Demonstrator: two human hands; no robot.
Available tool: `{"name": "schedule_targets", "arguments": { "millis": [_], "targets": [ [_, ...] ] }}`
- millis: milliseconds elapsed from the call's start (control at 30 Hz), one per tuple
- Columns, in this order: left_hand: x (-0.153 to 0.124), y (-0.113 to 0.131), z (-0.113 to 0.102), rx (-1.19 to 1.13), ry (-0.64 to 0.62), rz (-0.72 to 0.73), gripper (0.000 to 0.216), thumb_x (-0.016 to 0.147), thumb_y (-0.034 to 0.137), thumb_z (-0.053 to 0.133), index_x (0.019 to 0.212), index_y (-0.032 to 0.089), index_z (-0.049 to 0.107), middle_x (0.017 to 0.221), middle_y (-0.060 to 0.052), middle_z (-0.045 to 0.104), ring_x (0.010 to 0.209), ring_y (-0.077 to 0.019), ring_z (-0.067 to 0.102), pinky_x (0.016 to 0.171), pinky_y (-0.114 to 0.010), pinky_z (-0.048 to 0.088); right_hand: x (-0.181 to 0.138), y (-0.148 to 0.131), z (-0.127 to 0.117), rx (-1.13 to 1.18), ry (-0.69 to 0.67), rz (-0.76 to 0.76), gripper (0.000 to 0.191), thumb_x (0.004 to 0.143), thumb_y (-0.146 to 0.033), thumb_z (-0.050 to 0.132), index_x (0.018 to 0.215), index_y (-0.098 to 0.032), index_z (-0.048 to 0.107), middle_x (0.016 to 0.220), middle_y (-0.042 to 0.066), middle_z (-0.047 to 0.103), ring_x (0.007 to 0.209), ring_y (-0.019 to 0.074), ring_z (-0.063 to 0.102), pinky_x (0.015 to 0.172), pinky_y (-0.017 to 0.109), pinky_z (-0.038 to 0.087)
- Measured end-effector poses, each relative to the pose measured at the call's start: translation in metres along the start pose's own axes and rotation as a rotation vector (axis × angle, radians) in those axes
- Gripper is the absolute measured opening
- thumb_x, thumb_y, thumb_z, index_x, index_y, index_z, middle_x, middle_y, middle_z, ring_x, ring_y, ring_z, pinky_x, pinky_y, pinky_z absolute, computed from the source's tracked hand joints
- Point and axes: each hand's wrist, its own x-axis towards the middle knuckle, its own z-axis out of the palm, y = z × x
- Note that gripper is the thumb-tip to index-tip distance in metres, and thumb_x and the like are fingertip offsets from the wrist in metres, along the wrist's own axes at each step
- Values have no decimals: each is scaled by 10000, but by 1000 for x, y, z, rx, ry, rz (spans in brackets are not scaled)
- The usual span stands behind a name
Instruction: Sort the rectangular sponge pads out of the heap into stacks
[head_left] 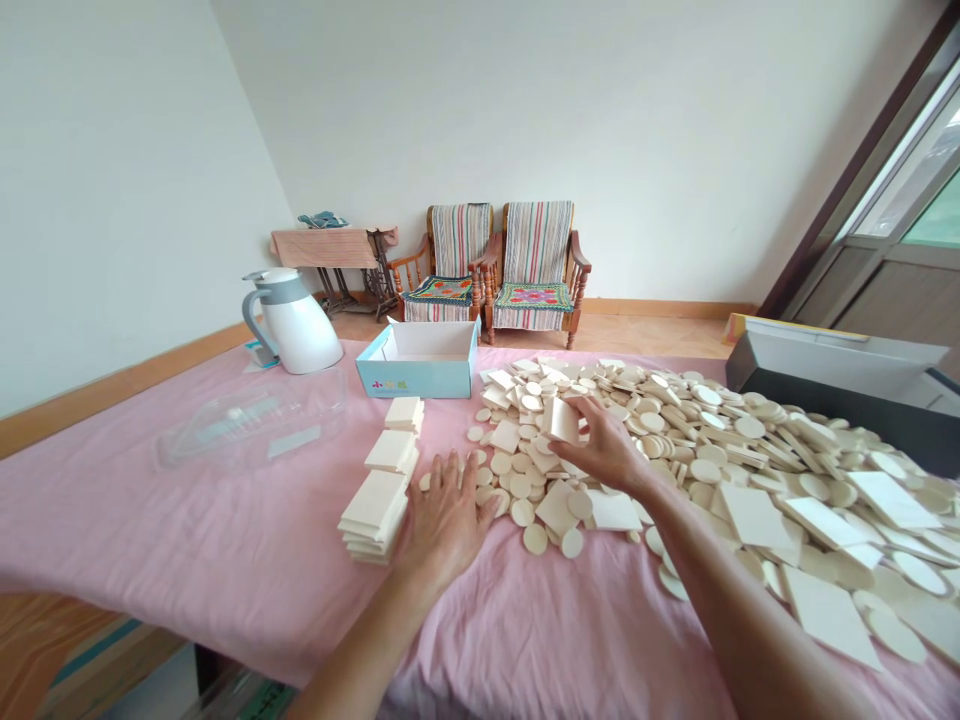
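Observation:
My right hand (604, 450) is closed on a small square cream tile (564, 420), held just above a big heap of cream square and round pieces (720, 440) on the pink cloth. My left hand (444, 515) lies flat with fingers spread on the cloth, touching small round discs (517, 490) and resting right of three stacks of square tiles (379, 510). The nearest stack sits against the left hand's thumb side.
An open light-blue cardboard box (420, 362) stands behind the stacks. A white jug (294, 322) and a clear plastic lid (251, 428) lie at the left. A black and grey box (840, 385) sits at the right. Two wooden chairs (495, 265) stand by the far wall.

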Motion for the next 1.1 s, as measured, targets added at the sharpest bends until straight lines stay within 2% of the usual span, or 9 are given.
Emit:
{"name": "schedule_targets", "arguments": {
  "millis": [133, 333, 500, 633, 700, 767, 867, 1000, 1100],
  "targets": [
    [-1, 6, 3, 25, -74, -52, 621, 837, 483, 578, 1380, 205, 465, 1492, -206, 354, 1420, -397, 194, 1106, -630, 56, 0, 1, 3, -4, 2, -15, 472, 717, -381, 672, 1125, -185, 537, 1045, 81, 592, 914, 233, 576, 794, 391, 489],
    [1, 35, 12, 116, -319, 162, 686, 914, 499, 446, 1470, 128, 293, 1552, -205, 208, 1440, -354, 134, 1116, -554, 258, 2, -4, 4, -14, 2, -10, 481, 712, -370, 681, 1134, -193, 534, 1034, 79, 584, 908, 236, 572, 781, 385, 484],
    [-6, 41, 6, 118, -294, 408, 568, 922, 380, 493, 1434, 179, 351, 1491, -135, 389, 1409, -309, 282, 1120, -564, 294, 23, -23, 15, -67, -57, -131, 424, 694, -307, 694, 1071, -187, 543, 971, 68, 572, 890, 221, 553, 786, 358, 465],
    [-18, 20, -10, 161, -128, 420, 383, 915, 265, 494, 1287, 180, 522, 1365, -123, 539, 1306, -272, 454, 1080, -496, 404, 53, -46, 42, -165, -183, -150, 441, 676, -334, 711, 1043, -155, 546, 1020, 98, 567, 923, 229, 552, 825, 361, 458],
    [-24, 2, -14, 238, -66, 389, 409, 903, 252, 502, 1305, 173, 515, 1359, -133, 543, 1289, -286, 474, 1049, -505, 438, 68, -57, 62, -236, -278, -144, 476, 678, -365, 707, 1064, -141, 544, 1059, 120, 568, 968, 246, 552, 856, 367, 452],
    [-29, -15, -15, 341, -41, 354, 484, 894, 340, 527, 1339, 152, 495, 1381, -166, 521, 1296, -346, 458, 1019, -573, 438, 81, -67, 83, -295, -351, -143, 503, 684, -381, 694, 1092, -130, 539, 1090, 137, 567, 1019, 266, 544, 871, 372, 450],
    [-33, -29, -14, 424, -96, 325, 594, 860, 415, 570, 1360, 106, 484, 1401, -213, 483, 1298, -401, 437, 998, -615, 432, 97, -77, 112, -332, -402, -127, 542, 675, -384, 689, 1124, -120, 542, 1125, 155, 563, 1062, 297, 537, 865, 389, 456],
    [-33, -23, -18, 323, -256, 370, 607, 863, 317, 578, 1418, 135, 414, 1462, -162, 414, 1347, -339, 388, 1036, -541, 435, 109, -83, 137, -350, -461, -114, 576, 660, -399, 701, 1146, -123, 561, 1146, 168, 566, 1083, 326, 532, 881, 432, 447],
    [-30, -17, -22, 237, -230, 349, 515, 904, 313, 523, 1395, 173, 454, 1455, -119, 440, 1353, -293, 394, 1054, -503, 434, 112, -85, 146, -374, -502, -101, 596, 658, -456, 703, 1130, -113, 581, 1147, 189, 573, 1084, 349, 529, 896, 467, 433]
  ]
}}
